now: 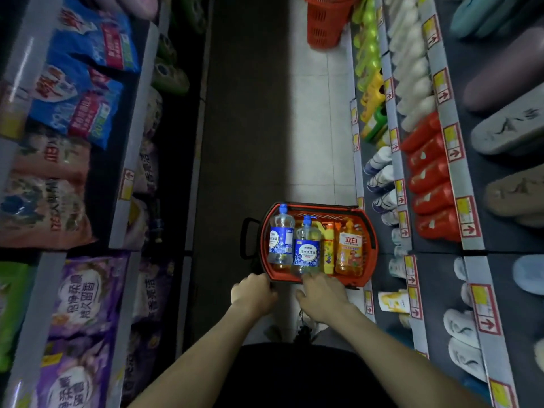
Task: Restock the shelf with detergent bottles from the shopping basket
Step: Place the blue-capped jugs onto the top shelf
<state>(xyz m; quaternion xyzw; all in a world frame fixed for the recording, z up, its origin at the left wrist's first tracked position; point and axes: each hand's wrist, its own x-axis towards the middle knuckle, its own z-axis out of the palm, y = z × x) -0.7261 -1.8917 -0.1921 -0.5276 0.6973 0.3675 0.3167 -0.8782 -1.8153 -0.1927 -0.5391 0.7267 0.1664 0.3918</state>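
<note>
Several blue plastic bags (88,69) with pink panels fill the far part of the left shelving on my feed. Pale pink printed bags (50,184) sit nearer, and purple printed bags (79,290) nearest.

Moving right, the left hand (254,293) is down at the near left corner of the red plastic shopping basket (318,206), its fingers curled and clenched over the rim. The basket stands on the floor between the two shelf runs, just beside the right one. A black loop handle (245,237) sticks out of its left side.

Inside I count four bottles standing in a row. At the left is a clear plastic detergent bottle with a blue cap and blue label (281,240). Just right of it and nearer is a second clear blue-capped bottle (306,248), then a slim yellow bottle (328,248), then an orange bottle with a red-and-white label (350,245).

The right hand (322,297) lies over the basket's near rim, fingertips at the base of the second clear blue-capped bottle. I cannot tell whether it is grasping that bottle or only touching it.

Far up the aisle, another red basket (326,22) stands on the pale tiles. The right shelving holds white bottles (412,69), red bottles (429,178) nearer, and slippers (506,128) on the rightmost tier.
</note>
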